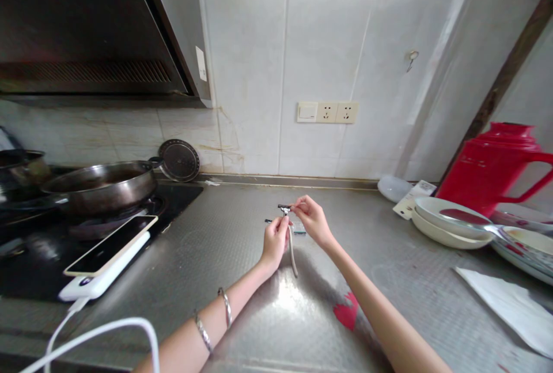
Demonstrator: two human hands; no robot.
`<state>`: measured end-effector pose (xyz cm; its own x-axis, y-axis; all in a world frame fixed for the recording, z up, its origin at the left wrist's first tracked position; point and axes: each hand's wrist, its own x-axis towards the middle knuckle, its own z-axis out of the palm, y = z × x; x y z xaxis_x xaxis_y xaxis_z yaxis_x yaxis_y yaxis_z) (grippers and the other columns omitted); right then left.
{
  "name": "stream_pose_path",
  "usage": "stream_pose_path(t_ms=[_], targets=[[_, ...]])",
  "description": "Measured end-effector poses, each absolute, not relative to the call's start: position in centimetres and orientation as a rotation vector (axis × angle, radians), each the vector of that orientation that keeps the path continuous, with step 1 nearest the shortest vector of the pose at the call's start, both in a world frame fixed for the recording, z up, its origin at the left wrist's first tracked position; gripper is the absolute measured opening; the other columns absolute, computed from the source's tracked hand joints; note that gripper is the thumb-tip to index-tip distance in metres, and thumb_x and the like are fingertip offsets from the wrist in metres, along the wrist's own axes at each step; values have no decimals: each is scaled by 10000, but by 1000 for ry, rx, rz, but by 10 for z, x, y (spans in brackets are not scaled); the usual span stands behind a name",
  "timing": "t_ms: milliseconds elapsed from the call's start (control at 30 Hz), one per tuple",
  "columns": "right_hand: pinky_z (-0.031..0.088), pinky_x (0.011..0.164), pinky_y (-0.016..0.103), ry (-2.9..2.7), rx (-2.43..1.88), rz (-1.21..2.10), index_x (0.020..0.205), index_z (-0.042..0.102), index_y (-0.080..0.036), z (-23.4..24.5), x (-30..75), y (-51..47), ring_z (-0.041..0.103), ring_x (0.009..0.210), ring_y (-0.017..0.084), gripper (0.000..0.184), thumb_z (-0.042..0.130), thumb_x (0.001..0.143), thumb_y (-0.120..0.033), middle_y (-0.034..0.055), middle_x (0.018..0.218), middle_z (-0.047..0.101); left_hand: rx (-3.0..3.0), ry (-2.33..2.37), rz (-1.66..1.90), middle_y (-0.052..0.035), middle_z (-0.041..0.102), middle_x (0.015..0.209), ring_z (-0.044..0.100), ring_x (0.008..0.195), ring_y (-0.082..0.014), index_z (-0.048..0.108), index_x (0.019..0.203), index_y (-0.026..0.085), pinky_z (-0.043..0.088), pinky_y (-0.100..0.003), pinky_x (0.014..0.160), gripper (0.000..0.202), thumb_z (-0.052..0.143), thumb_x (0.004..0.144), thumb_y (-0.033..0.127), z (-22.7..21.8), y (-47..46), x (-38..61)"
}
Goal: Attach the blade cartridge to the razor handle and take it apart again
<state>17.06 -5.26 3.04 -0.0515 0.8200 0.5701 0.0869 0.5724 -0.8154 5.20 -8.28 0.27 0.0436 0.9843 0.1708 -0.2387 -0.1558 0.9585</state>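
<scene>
My left hand [275, 242] is closed around the neck of a razor [292, 249], whose grey handle hangs down toward the steel counter [242, 258]. Just to the right, my right hand [311, 219] pinches the razor's dark head [284, 207] at its right end with thumb and forefinger. Both hands hover a little above the counter's middle. A small dark flat piece [268, 221] lies on the counter behind the left hand; I cannot make out what it is. Two bracelets circle my left forearm.
A phone on a white power bank [106, 255] lies at the left with a white cable. A pan [99, 184] sits on the stove. At the right are stacked plates [449, 222], a red thermos jug [492, 166] and white paper [510, 304]. Wall sockets [327, 112] are behind.
</scene>
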Motion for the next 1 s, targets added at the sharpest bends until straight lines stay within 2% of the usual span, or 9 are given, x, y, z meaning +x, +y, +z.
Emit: stream_pose_path(t_ms=[267, 1000], targets=[[485, 685, 310, -1531, -823, 696, 764, 465, -232, 32, 170, -53, 632, 735, 194, 231, 590, 755, -426, 50, 792, 682, 1179, 907, 1385, 87, 367, 475, 291, 323, -30, 526, 728, 169, 207, -160, 312, 397, 525, 750, 566, 3, -83, 51], [473, 727, 316, -1547, -847, 628, 755, 405, -250, 35, 169, -58, 628, 758, 184, 192, 552, 782, -370, 27, 774, 675, 1189, 909, 1389, 80, 369, 471, 300, 332, -31, 534, 725, 165, 227, -155, 322, 401, 525, 753, 565, 4, -83, 51]])
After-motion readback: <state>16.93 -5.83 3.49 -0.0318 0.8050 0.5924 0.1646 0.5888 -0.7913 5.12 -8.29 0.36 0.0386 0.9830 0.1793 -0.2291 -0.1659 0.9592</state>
